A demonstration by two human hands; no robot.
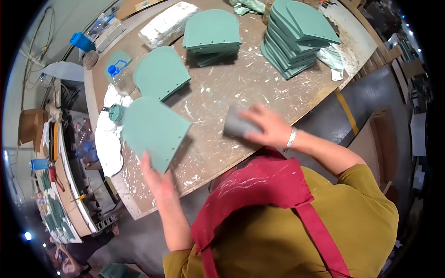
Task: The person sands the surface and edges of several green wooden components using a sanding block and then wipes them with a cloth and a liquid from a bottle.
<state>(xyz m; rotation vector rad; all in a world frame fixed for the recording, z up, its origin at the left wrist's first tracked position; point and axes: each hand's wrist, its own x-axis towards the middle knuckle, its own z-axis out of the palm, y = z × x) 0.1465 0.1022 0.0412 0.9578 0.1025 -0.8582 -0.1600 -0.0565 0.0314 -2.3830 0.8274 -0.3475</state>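
My left hand (158,180) grips the near edge of a pale green rounded panel (155,129), its thumb lying over the top face. The panel is tilted above the table, with small dark holes along its straight edge. My right hand (272,126) is closed round a grey sanding block (237,123), slightly blurred, near the table's front edge and apart from the panel. Just beyond the held panel lies another green panel (161,73). A short stack of green panels (212,28) sits farther back, and a taller stack (294,39) stands at the far right.
The paint-flecked table (211,99) also bears a white wrapped bundle (169,24), a clear bottle with a blue cap (121,79), a green jar (116,113) and a white cloth (109,146). A blue cup (82,41) stands far left. Rags lie by the tall stack.
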